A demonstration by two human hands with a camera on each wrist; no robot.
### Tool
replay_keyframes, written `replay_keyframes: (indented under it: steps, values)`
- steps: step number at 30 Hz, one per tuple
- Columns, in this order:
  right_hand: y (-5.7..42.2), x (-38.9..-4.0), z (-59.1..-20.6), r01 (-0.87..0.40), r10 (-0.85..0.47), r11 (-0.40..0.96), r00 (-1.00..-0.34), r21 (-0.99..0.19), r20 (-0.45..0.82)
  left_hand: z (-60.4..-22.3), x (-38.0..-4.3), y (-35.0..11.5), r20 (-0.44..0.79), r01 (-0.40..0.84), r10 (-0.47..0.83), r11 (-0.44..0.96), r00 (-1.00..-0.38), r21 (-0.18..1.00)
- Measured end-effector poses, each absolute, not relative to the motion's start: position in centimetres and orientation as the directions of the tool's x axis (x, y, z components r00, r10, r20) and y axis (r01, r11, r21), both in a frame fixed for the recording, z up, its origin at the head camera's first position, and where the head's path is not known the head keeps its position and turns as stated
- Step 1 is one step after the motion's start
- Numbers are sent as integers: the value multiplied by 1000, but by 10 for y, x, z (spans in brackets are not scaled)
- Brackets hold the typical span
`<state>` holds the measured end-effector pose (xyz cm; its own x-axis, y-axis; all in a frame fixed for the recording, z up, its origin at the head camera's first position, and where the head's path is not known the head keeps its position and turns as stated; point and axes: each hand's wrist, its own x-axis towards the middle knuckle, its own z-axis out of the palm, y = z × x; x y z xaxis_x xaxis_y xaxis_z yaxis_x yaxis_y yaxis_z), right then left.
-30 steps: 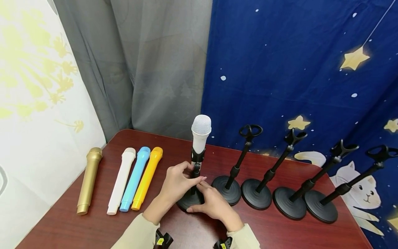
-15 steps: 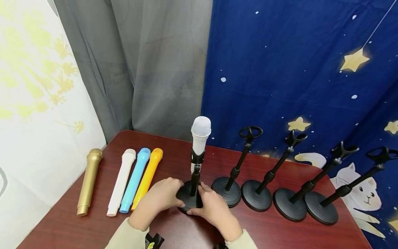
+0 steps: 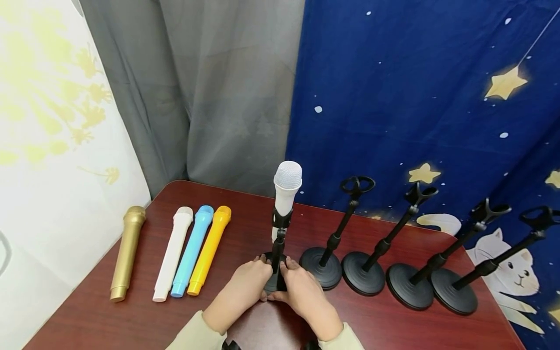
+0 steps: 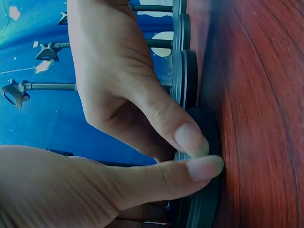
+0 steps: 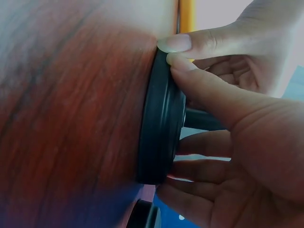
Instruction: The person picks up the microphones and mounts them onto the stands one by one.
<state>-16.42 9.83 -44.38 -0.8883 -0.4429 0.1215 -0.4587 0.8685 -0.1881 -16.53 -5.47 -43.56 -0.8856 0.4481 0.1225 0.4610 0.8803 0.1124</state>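
Note:
A white microphone (image 3: 286, 189) with a pale mesh head stands upright in the clip of a black desk microphone stand (image 3: 277, 250). My left hand (image 3: 246, 287) grips the left side of the stand's round base (image 5: 159, 123), and my right hand (image 3: 305, 291) holds its right side. Seen from the left wrist, both thumbs meet at the base's near rim, the left thumb (image 4: 156, 183) beside the right thumb (image 4: 166, 114). In the right wrist view, the right hand's other fingers curl along the base's side. The hands hide much of the base in the head view.
Left on the brown table (image 3: 144, 321) lie a gold microphone (image 3: 128, 255), a white one (image 3: 172, 255), a blue one (image 3: 192, 253) and a yellow one (image 3: 210, 253). Several black stands with bare clips, the nearest stand (image 3: 321, 267) close to my right hand, line up rightward. Curtains (image 3: 245, 97) hang behind.
My left hand has come down from the stand's stem to its base and closed in beside the right thumb. The right hand stays at the base. The head view has shifted slightly.

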Motion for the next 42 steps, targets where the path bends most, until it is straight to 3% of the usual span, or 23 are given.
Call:
replay_keyframes:
  steps: [6, 11, 20, 32, 42]
  values:
    - [96, -170, -446, -490, -464, 862, -865, -129, 192, -435, -177, -59, 77, 478, 472, 859, -878, 184]
    - [91, -183, -444, -487, -471, 871, -864, -59, 179, -432, -197, -66, 7, 463, 484, 833, -875, 303]
    - [90, -217, -441, -466, -454, 877, -884, -118, 112, -433, -236, -70, -48, 394, 454, 817, -890, 421]
    - [90, -253, -440, -421, -431, 879, -902, -224, 3, -439, -264, -63, -45, 351, 401, 847, -915, 400]
    - [96, -256, -445, -382, -402, 879, -916, -284, -10, -442, -269, -65, -95, 348, 405, 865, -909, 362]
